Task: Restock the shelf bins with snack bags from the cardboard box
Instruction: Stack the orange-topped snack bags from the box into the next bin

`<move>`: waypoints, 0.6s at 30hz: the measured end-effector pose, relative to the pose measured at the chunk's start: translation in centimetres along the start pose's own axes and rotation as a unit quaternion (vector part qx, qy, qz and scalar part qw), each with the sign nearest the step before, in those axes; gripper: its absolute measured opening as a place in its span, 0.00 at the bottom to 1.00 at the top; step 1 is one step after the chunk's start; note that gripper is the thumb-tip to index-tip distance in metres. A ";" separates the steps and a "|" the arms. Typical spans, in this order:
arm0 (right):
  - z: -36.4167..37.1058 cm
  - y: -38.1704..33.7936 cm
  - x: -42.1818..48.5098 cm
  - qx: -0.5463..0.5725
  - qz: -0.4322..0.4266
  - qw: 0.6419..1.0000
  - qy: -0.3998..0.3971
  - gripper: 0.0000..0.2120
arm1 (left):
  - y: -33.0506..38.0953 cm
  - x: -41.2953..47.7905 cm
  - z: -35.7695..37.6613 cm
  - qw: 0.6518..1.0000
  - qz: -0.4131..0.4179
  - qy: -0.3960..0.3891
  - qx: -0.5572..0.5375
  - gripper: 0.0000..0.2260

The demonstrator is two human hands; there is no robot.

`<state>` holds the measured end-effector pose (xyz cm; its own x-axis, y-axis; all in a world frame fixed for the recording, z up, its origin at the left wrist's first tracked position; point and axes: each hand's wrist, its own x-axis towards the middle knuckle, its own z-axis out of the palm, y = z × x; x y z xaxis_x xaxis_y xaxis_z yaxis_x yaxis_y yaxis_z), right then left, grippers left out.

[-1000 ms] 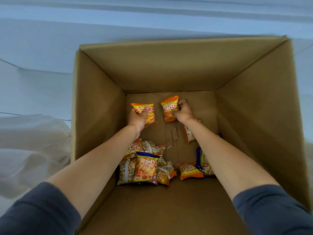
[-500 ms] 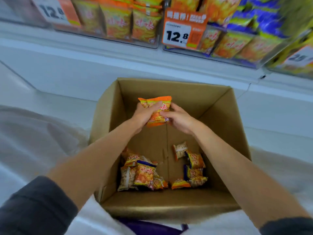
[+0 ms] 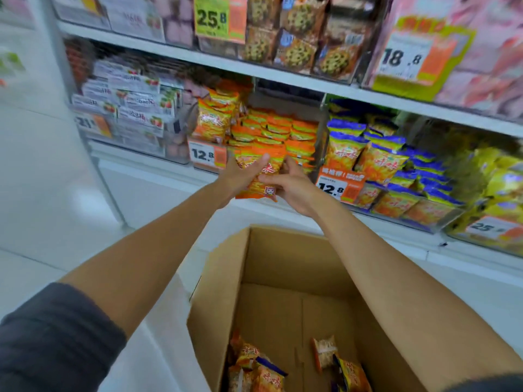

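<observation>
Head view: the grip of both hands is closed on a small stack of orange snack bags (image 3: 259,182), the left hand (image 3: 240,176) curled round its left edge and the right hand (image 3: 294,188) pinching its right side (the number of bags is lost in blur). The stack is held up just in front of the shelf bin (image 3: 319,137) of matching orange bags, beside a 12.8 price tag (image 3: 206,155), with blue-topped bags (image 3: 382,159) in the next bin to the right. Below the forearms the cardboard box (image 3: 283,264) stands open, a few loose bags (image 3: 254,366) lying at its bottom.
</observation>
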<state>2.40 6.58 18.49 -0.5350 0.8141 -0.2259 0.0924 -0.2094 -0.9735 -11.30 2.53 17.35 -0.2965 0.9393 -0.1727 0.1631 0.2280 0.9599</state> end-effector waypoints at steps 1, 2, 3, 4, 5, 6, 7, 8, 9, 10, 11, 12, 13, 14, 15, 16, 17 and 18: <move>0.3 -0.8 0.4 0.012 -0.004 1.000 -0.005 0.52 | 0.7 0.6 -0.6 0.999 0.011 0.026 0.024 0.53; 0.4 -1.4 1.4 0.019 -0.004 1.000 -0.006 0.52 | 1.3 1.4 -1.1 0.998 0.028 0.035 0.034 0.54; 0.5 -2.0 2.3 0.032 -0.006 0.999 -0.012 0.52 | 2.0 1.9 -1.6 0.998 0.044 0.029 0.043 0.54; 0.6 -2.6 3.0 0.035 -0.010 0.999 -0.009 0.54 | 2.7 2.5 -2.1 0.997 0.055 0.020 0.059 0.53; 0.7 -3.2 3.6 0.035 -0.014 0.999 -0.011 0.56 | 3.3 3.4 -2.6 0.994 0.070 0.018 0.078 0.47; 0.8 -3.7 4.4 0.025 -0.017 1.000 -0.009 0.56 | 3.7 4.2 -2.9 0.991 0.098 0.024 0.092 0.40; 0.9 -4.1 5.1 0.022 -0.021 1.000 -0.001 0.53 | 3.9 5.2 -3.3 0.984 0.135 0.050 0.107 0.33; 0.8 -4.4 6.2 0.017 -0.030 0.999 0.012 0.48 | 4.1 6.0 -3.8 0.969 0.187 0.097 0.129 0.29; 0.5 -4.5 7.3 0.018 -0.041 0.998 0.032 0.41 | 4.1 7.3 -4.5 0.944 0.238 0.151 0.174 0.27; 0.2 -4.6 8.6 0.016 -0.049 0.997 0.053 0.34 | 3.9 8.7 -5.2 0.906 0.281 0.203 0.242 0.27; -0.1 -4.9 9.5 0.015 -0.056 0.996 0.072 0.29 | 3.7 10.1 -6.1 0.866 0.298 0.237 0.324 0.25; -0.5 -4.9 10.9 0.009 -0.060 0.993 0.098 0.27 | 3.4 11.6 -6.8 0.838 0.289 0.236 0.398 0.22; -0.9 -5.0 11.9 0.002 -0.066 0.991 0.119 0.29 | 3.1 12.8 -7.4 0.820 0.272 0.215 0.455 0.22; -1.3 -5.1 13.1 -0.008 -0.068 0.988 0.139 0.33 | 2.8 13.8 -8.0 0.805 0.265 0.198 0.492 0.23; -1.6 -5.2 14.4 -0.014 -0.071 0.985 0.159 0.38 | 2.3 14.8 -8.4 0.792 0.270 0.196 0.511 0.24; -2.0 -5.4 15.7 -0.024 -0.080 0.980 0.178 0.42 | 1.8 15.3 -8.6 0.780 0.288 0.214 0.513 0.23; -2.4 -5.5 17.2 -0.026 -0.083 0.976 0.200 0.45 | 1.2 15.9 -8.7 0.774 0.302 0.240 0.503 0.21; -2.6 -5.7 18.6 -0.024 -0.081 0.973 0.216 0.49 | 0.6 16.4 -8.6 0.768 0.312 0.274 0.488 0.19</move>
<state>-5.89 24.37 19.72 -0.1439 0.9881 -0.0535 0.0807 -0.0421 -0.9958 -24.17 15.82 17.00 -0.1826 0.7555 0.6292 0.9823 0.1126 0.1498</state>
